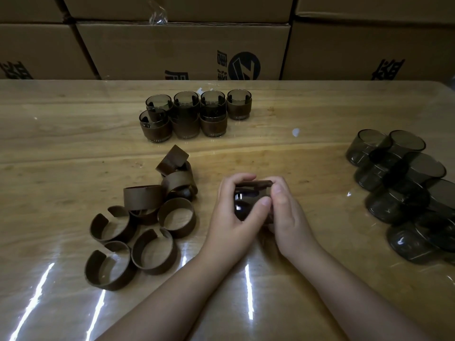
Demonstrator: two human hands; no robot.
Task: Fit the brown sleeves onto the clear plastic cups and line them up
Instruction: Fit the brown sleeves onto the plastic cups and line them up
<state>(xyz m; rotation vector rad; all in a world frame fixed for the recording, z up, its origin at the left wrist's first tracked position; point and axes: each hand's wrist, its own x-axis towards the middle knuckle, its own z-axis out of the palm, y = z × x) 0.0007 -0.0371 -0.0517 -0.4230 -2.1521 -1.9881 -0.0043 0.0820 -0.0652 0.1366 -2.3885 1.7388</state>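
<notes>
Both hands hold one smoky clear cup (243,203) at the table's middle, with a brown sleeve (254,185) around its far end. My left hand (234,215) grips the cup from the left, thumb across its front. My right hand (285,210) grips it from the right, fingers curled over the sleeve. Several loose brown sleeves (147,217) lie in a heap to the left. Several sleeved cups (194,114) stand in two rows at the back. A pile of bare cups (406,190) lies on the right.
The wooden table (61,148) has a glossy clear cover with glare streaks near the front. Stacked cardboard boxes (182,48) form a wall behind it. A small white scrap (296,132) lies between the sleeved cups and the bare pile.
</notes>
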